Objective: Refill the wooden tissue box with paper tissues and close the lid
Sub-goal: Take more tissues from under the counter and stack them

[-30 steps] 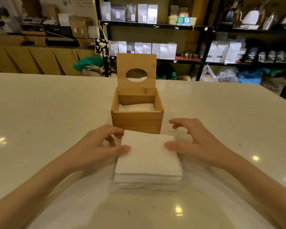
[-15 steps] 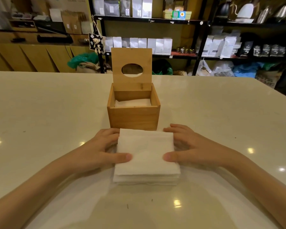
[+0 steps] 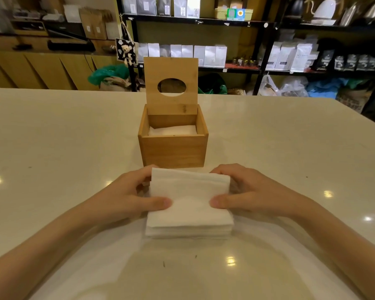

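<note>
A wooden tissue box (image 3: 173, 151) stands on the table in front of me. Its lid (image 3: 171, 83), with an oval hole, is hinged upright at the back. A few white tissues (image 3: 172, 131) lie low inside the box. Just in front of the box sits a stack of white paper tissues (image 3: 189, 204). My left hand (image 3: 128, 194) grips the stack's left side, thumb on top and fingers at the edge. My right hand (image 3: 247, 192) grips the right side the same way. The stack's far edge is raised slightly above the rest.
The pale glossy table (image 3: 52, 137) stretches wide on both sides of the box. Behind its far edge stand black shelves (image 3: 266, 50) with bags and jars, and wooden cabinets (image 3: 30, 70) to the left.
Both hands closed in from loosely resting near the stack to gripping its two sides. The upper part of the stack has lifted at the far edge.
</note>
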A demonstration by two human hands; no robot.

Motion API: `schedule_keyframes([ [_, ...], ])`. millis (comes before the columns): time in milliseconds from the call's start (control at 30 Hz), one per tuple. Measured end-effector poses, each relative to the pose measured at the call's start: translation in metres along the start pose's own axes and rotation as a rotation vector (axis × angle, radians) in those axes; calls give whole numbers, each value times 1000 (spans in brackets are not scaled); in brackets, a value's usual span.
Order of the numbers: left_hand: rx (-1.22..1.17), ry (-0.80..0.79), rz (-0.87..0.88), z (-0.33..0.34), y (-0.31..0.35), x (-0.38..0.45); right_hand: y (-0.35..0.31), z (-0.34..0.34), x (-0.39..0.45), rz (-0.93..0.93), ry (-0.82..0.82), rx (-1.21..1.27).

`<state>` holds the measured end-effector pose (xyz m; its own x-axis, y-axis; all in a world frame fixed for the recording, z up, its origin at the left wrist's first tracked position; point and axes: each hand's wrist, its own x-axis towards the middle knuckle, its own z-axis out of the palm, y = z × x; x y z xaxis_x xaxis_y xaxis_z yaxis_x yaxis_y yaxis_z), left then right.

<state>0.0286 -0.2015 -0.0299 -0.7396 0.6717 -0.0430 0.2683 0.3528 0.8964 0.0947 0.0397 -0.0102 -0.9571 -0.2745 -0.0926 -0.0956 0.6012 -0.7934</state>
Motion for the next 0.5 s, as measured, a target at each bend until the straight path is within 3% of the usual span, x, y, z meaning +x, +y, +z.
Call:
schedule_keyframes([
  [300,-139,15,-16,-1,5,-3,-2,1,-2,4,54,-15],
  [500,-325,120,-153,3,13,0,-8,-2,-3,161,102,3],
])
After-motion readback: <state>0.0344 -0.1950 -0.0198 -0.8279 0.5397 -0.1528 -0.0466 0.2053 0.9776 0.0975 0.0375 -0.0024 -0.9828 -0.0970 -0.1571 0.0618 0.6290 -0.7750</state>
